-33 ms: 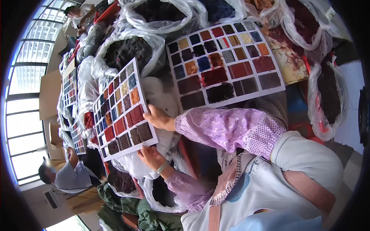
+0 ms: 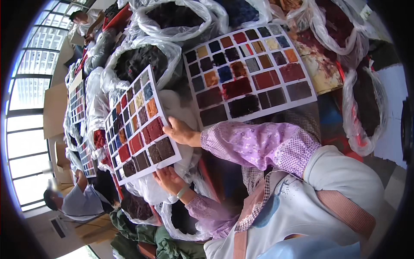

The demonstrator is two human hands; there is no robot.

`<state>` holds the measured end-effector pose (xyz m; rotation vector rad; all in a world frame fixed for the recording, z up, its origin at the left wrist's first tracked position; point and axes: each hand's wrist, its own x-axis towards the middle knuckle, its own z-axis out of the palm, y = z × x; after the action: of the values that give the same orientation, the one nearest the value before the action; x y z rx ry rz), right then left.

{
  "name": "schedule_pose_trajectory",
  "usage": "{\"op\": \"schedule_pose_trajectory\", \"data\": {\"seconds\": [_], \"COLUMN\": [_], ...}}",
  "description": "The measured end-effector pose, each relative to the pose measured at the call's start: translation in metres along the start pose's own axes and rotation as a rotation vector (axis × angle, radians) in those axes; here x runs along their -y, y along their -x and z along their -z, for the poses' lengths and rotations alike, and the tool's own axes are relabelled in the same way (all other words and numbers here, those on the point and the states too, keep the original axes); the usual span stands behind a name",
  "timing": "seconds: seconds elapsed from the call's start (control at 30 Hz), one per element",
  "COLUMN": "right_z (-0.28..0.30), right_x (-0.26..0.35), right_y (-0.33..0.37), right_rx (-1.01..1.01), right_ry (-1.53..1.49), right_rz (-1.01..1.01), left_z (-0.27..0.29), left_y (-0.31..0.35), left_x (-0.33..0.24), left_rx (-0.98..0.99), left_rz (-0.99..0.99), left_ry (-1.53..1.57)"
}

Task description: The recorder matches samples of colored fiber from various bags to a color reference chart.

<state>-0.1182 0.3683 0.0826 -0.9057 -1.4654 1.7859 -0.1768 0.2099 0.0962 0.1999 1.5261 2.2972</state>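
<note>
A white sample board (image 2: 160, 169) with a grid of coloured, textured swatches stands tilted between my two hands. My right hand (image 2: 180, 131), the upper one, closes on its right edge, thumb at the front and some fingers hidden behind. At the lower edge is my left hand (image 2: 170, 180), with a pale bracelet on the wrist; it grips the board from below, its fingers partly hidden. Patterned purple sleeve covers (image 2: 254, 138) wrap both forearms. A second sample board (image 2: 282, 102) with similar swatches lies to the right, beyond my right forearm.
Clear plastic bags with dark fibrous material (image 2: 140, 64) crowd the far side. At right hangs another bag (image 2: 364, 116), near a stained board (image 2: 321, 71). Two people (image 2: 84, 198) (image 2: 92, 21) work at left, near more sample boards (image 2: 77, 101). Green cloth (image 2: 168, 244) lies below.
The held board has tilted slightly, its lower right corner shifting right and its lower edge down. My right hand has moved a little right with it. Both hands keep their hold.
</note>
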Motion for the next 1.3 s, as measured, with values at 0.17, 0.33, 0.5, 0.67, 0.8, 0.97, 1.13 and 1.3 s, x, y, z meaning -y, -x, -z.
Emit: {"op": "schedule_pose_trajectory", "data": {"seconds": [0.17,0.33,0.5,0.67,0.8,0.97,1.13,1.3], "right_z": [0.147,0.310,0.385,0.435,0.426,0.425,0.453,0.591], "right_x": [0.010,0.024,0.003,-0.053,-0.066,-0.045,0.007,0.000], "right_y": [0.034,0.112,0.148,0.145,0.088,0.088,0.150,0.282], "right_rx": [0.120,-0.099,-0.443,-0.836,-0.869,-0.760,-1.024,-1.467], "right_ry": [-0.286,-0.259,0.176,0.573,0.728,0.713,1.018,1.426], "right_rz": [0.088,-0.037,0.053,0.077,0.315,0.121,0.341,-0.246], "left_z": [0.013,-0.020,-0.086,-0.118,-0.103,-0.093,-0.099,-0.196], "left_y": [0.002,0.012,0.060,0.045,0.009,0.001,0.023,0.054], "left_x": [-0.009,0.021,0.079,0.140,0.163,0.182,0.135,0.089], "left_rx": [-0.059,0.207,0.289,0.288,0.172,0.213,0.066,0.272], "left_rz": [0.038,0.140,0.046,-0.210,-0.449,-0.541,-0.927,-0.842], "left_ry": [0.291,0.101,-0.126,-0.603,-0.973,-1.025,-1.221,-0.998]}}
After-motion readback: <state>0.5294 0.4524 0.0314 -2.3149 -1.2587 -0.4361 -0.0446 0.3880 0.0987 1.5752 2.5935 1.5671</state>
